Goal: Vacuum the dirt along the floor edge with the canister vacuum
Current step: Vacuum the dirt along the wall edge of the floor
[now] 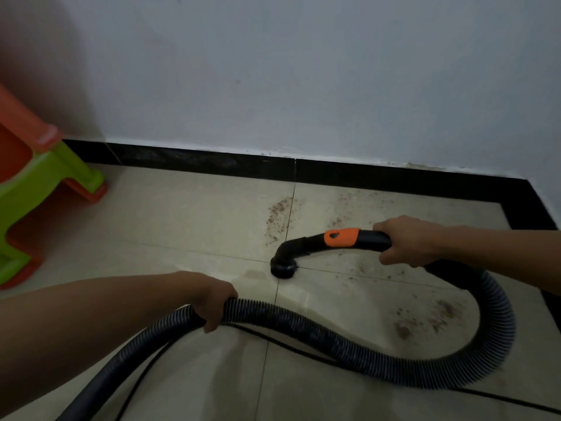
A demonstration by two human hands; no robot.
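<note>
Black ribbed hose (303, 325) was seen nearest the camera, rising from the lower left, looping across the tiles and curving up on the right to the handle. A thin black cord (303, 352) was laid beneath it. The hose was gripped by the left hand (212, 302), its fingers wrapped fully around the ribbing. Further out, the black wand grip (372, 240), just behind an orange collar (341, 237), was held by the right hand (406, 241) with the fingers curled shut around it. The round nozzle (283, 268) was pressed to the pale tiled floor (182, 226) where the grout lines crossed.

The task was judged to be only partly done. A brown patch of dirt (277, 215) was left beyond the nozzle, thinner scatter was spread towards the black skirting (212, 162), and another patch (425, 320) remained inside the hose loop on the right. The tiles to the left of the nozzle appeared clean.

The canister itself was not shown, since the hose was cut off at the lower edge. An orange and green plastic piece (39, 177) was cropped at the left, and its kind could not be told. Whether suction was running could not be made out, and the nozzle's underside was hidden.
</note>
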